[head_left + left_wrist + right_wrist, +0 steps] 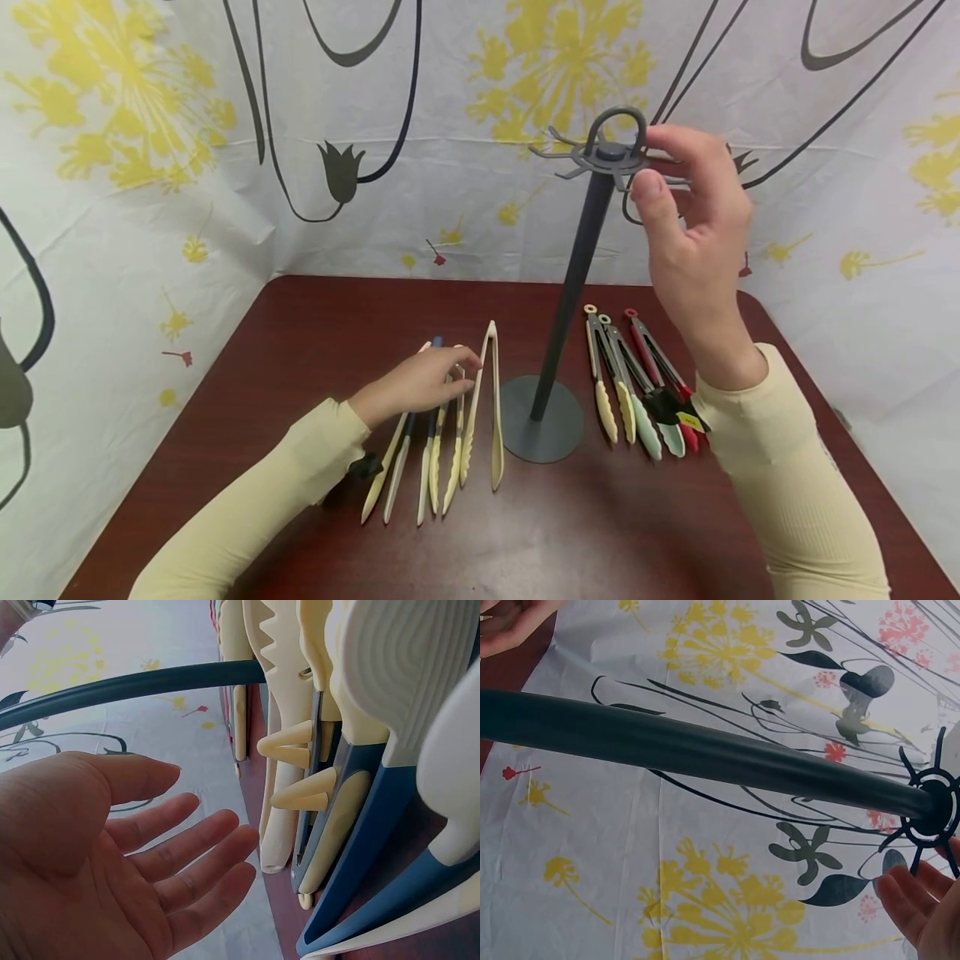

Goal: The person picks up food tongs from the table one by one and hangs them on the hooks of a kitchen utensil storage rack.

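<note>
A dark grey stand [573,292] with a round base, a tall pole and a ring of hooks [930,806] rises from the table. My right hand [697,217] is at its top, thumb and fingers curled about the hooks beside the top loop. Over a row of tongs at the left, my left hand [420,379] hovers with relaxed, spread fingers and holds nothing. Cream tongs [497,433] lie nearest the stand's base. Others in that row, partly hidden under the hand, include tongs with blue handles [375,840] and white tips.
Right of the stand lies a second group of tongs: cream tongs [603,408], mint-tipped tongs [645,425] and red tongs [660,354], partly hidden by my right wrist. The dark red table [337,308] meets a flower-patterned cloth [420,92] behind and at both sides.
</note>
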`<action>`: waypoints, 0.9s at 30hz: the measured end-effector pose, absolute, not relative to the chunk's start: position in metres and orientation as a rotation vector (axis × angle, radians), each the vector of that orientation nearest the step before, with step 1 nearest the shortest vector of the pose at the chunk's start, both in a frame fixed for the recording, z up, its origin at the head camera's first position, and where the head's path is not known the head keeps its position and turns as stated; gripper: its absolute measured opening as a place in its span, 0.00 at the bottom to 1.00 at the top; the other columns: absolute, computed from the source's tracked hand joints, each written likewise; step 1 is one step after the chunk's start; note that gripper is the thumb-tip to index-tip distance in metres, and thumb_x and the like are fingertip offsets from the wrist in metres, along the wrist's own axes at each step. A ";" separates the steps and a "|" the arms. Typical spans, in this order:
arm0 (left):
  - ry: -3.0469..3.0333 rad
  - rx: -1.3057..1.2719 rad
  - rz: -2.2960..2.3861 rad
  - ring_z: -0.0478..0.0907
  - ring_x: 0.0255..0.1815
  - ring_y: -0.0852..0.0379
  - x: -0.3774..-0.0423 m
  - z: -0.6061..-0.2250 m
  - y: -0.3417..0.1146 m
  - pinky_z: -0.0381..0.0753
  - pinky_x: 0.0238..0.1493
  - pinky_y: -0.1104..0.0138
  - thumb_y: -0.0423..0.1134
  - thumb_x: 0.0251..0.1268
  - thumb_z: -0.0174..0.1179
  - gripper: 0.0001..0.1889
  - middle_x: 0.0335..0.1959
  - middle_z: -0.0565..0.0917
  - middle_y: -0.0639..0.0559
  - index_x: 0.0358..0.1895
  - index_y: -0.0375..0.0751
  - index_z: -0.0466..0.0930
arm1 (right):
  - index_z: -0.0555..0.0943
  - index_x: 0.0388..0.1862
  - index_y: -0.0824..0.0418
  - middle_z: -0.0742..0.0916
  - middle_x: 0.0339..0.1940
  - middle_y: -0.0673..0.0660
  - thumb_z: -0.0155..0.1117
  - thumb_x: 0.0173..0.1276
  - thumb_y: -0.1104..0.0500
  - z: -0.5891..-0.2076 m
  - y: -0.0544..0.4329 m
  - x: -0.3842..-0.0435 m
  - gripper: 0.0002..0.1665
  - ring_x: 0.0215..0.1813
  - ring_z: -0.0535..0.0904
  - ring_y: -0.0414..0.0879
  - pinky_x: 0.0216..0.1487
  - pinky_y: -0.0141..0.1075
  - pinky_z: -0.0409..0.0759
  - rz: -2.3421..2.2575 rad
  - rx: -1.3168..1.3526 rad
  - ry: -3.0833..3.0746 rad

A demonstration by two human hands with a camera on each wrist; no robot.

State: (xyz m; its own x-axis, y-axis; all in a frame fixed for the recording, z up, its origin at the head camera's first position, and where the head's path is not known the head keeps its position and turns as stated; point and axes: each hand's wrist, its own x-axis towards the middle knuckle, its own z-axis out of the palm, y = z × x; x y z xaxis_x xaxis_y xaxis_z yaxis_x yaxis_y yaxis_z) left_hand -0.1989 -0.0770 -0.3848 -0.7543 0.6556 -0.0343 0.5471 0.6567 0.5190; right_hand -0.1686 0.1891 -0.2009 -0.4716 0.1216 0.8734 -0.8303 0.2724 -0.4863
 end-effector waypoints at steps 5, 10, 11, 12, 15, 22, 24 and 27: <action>2.653 0.988 0.727 0.84 0.54 0.52 -0.199 -0.386 -0.077 0.83 0.50 0.60 0.40 0.73 0.57 0.18 0.60 0.82 0.47 0.62 0.40 0.75 | 0.84 0.50 0.68 0.85 0.50 0.45 0.64 0.70 0.52 -0.200 0.187 -0.167 0.21 0.54 0.79 0.47 0.45 0.26 0.80 1.350 0.641 -1.655; 2.636 0.955 0.722 0.83 0.55 0.52 -0.200 -0.388 -0.076 0.83 0.51 0.59 0.41 0.73 0.56 0.18 0.60 0.82 0.47 0.62 0.43 0.75 | 0.84 0.50 0.68 0.85 0.50 0.44 0.64 0.70 0.52 -0.199 0.185 -0.165 0.20 0.54 0.78 0.46 0.45 0.26 0.80 1.358 0.638 -1.653; 2.631 0.949 0.721 0.83 0.55 0.52 -0.200 -0.389 -0.075 0.83 0.51 0.59 0.41 0.73 0.56 0.18 0.60 0.82 0.47 0.63 0.43 0.75 | 0.83 0.50 0.68 0.85 0.50 0.44 0.64 0.70 0.52 -0.199 0.185 -0.165 0.21 0.54 0.79 0.46 0.45 0.26 0.80 1.357 0.639 -1.653; 2.627 0.941 0.718 0.83 0.55 0.52 -0.200 -0.389 -0.075 0.82 0.51 0.59 0.41 0.73 0.56 0.18 0.60 0.82 0.47 0.63 0.43 0.75 | 0.83 0.50 0.68 0.85 0.50 0.44 0.64 0.70 0.52 -0.199 0.185 -0.165 0.21 0.54 0.78 0.46 0.45 0.26 0.80 1.358 0.639 -1.652; 2.615 0.926 0.719 0.82 0.55 0.52 -0.199 -0.389 -0.074 0.82 0.52 0.58 0.40 0.74 0.56 0.18 0.60 0.82 0.47 0.63 0.42 0.74 | 0.84 0.49 0.68 0.85 0.49 0.44 0.63 0.70 0.54 -0.199 0.184 -0.165 0.19 0.54 0.78 0.46 0.46 0.26 0.80 1.360 0.639 -1.649; 2.624 0.918 0.714 0.83 0.53 0.54 -0.198 -0.392 -0.074 0.82 0.52 0.59 0.41 0.73 0.57 0.18 0.59 0.83 0.49 0.63 0.43 0.75 | 0.84 0.49 0.67 0.85 0.49 0.46 0.56 0.69 0.62 -0.197 0.183 -0.166 0.15 0.50 0.79 0.45 0.47 0.27 0.81 1.388 0.635 -1.656; 2.624 0.916 0.718 0.83 0.54 0.54 -0.197 -0.392 -0.074 0.82 0.51 0.59 0.41 0.73 0.57 0.18 0.59 0.83 0.50 0.63 0.43 0.75 | 0.83 0.49 0.67 0.85 0.49 0.45 0.56 0.69 0.63 -0.197 0.183 -0.167 0.15 0.50 0.79 0.45 0.47 0.28 0.81 1.392 0.634 -1.662; 2.622 0.919 0.724 0.83 0.54 0.53 -0.196 -0.392 -0.074 0.82 0.51 0.59 0.40 0.73 0.57 0.18 0.58 0.83 0.51 0.62 0.43 0.76 | 0.83 0.50 0.68 0.84 0.49 0.45 0.55 0.69 0.63 -0.198 0.184 -0.169 0.16 0.50 0.79 0.45 0.47 0.28 0.81 1.396 0.637 -1.665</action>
State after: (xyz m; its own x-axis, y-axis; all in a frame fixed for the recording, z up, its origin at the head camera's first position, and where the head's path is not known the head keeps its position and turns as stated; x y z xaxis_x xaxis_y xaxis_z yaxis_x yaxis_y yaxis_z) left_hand -0.1965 -0.0743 -0.3919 -0.7625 0.6414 -0.0852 0.5067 0.6738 0.5378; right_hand -0.1692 0.1840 -0.1978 -0.5097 0.1347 0.8497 -0.8132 0.2468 -0.5270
